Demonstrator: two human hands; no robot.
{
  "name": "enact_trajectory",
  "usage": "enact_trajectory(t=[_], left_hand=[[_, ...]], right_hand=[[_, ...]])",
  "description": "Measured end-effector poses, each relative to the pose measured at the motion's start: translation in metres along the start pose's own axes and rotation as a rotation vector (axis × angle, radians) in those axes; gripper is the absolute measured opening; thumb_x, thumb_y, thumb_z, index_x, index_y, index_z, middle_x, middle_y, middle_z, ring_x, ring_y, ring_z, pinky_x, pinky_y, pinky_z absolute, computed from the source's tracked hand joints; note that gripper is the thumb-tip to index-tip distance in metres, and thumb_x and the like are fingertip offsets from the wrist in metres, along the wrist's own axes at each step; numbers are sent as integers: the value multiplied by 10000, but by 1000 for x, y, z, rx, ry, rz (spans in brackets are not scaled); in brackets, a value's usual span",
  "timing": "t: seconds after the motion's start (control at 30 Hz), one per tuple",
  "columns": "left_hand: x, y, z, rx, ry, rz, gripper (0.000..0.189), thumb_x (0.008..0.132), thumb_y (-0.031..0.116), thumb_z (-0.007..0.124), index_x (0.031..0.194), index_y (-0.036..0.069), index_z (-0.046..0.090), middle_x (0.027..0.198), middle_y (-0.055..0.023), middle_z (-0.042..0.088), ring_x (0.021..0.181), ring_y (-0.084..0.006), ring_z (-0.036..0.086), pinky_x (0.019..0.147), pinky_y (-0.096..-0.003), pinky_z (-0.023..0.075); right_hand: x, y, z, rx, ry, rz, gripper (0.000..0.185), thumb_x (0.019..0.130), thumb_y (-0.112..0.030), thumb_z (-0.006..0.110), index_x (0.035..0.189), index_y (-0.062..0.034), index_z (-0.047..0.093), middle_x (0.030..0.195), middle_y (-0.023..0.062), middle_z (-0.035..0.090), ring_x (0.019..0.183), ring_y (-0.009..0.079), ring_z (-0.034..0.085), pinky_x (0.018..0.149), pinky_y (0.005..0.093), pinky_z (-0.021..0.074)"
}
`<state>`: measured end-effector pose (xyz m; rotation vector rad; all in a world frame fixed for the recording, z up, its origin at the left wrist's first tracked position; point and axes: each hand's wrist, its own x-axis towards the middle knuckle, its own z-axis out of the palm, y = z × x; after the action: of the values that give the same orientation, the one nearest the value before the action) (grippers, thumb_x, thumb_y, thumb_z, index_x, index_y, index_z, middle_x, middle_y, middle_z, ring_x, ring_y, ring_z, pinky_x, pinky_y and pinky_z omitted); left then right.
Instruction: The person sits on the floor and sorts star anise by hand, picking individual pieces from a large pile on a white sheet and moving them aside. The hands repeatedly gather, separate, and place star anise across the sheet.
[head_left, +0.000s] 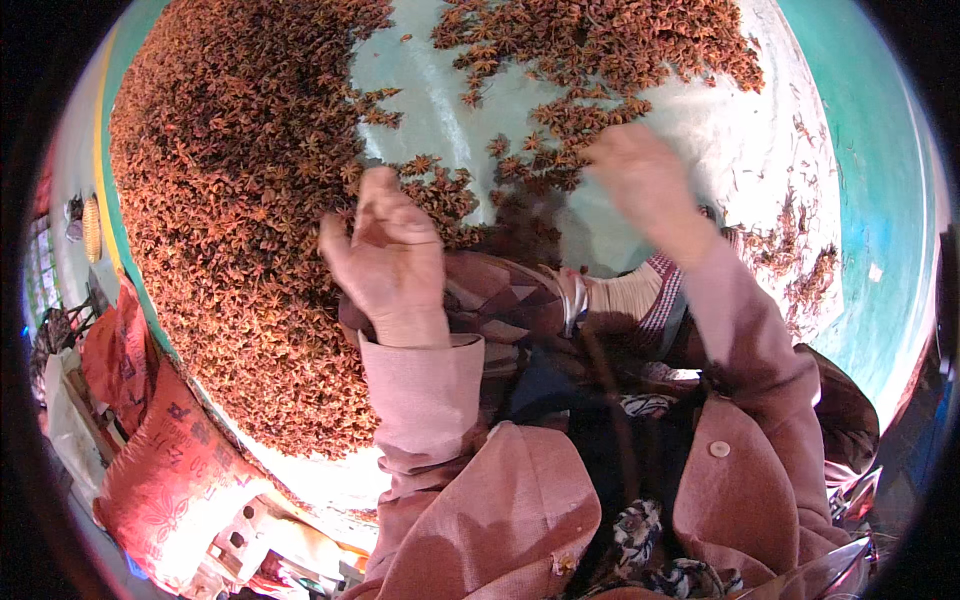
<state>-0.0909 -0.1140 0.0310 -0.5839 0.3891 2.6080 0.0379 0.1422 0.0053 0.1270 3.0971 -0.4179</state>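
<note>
A broad bed of dried star anise (240, 187) spreads over the left of the pale sheet (465, 75). Over its right edge, beside a small cluster of star anise (442, 196), is my left hand (394, 259), palm turned up. Its fingers curl and the thumb stands apart; whether anything lies inside them is hidden. My right hand (637, 176) is blurred by motion, with its fingertips by a loose group of star anise (574, 124). I cannot make out whether it holds any pieces. Another heap of star anise (622, 37) lies farther away.
My bent leg in patterned trousers (495, 296) rests on the sheet below my hands. Printed red sacks (176, 465) lie at lower left, and a corn cob (91, 229) is at far left. Dark plant scraps (806, 262) are scattered on the right over white sheeting (750, 150).
</note>
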Motion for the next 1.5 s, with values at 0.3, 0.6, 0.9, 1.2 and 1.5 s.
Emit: enact_trajectory(t=[0.3,0.6,0.9,1.2,1.5], left_hand=[[1,-45,1,1047,137,-132,349,1027,245,522,1254,-19,538,1026,-95,636,873,-189,629,763,-323,546],[24,-62,-4,848,-77,-304,326,977,64,603,1263,-81,547,1118,-122,654,931,-175,667,791,-300,575],[9,-65,10,1463,-387,230,165,887,39,699,1042,-15,680,958,-115,702,813,-230,686,722,-303,551],[17,17,37,1734,-226,304,91,894,57,681,960,-3,699,783,-114,682,643,-168,651,611,-299,528],[30,17,-5,1832,-218,467,450,910,119,700,1282,-66,527,1176,-213,578,952,-240,641,816,-339,539]], right_hand=[[47,-20,46,122,0,-76,194,810,-111,634,991,-69,690,978,60,601,999,256,566,840,392,473],[41,-54,24,1156,221,212,130,920,-71,654,970,48,641,857,71,614,779,152,588,756,289,495],[33,-59,3,491,107,82,141,790,-69,610,919,-13,601,941,142,642,897,328,653,809,427,524],[8,14,-44,-199,8,390,156,784,-42,629,938,-60,647,889,125,653,830,302,652,718,417,548],[57,-55,66,86,-102,-74,170,844,-99,588,987,-25,642,994,134,629,926,339,625,793,421,541]])
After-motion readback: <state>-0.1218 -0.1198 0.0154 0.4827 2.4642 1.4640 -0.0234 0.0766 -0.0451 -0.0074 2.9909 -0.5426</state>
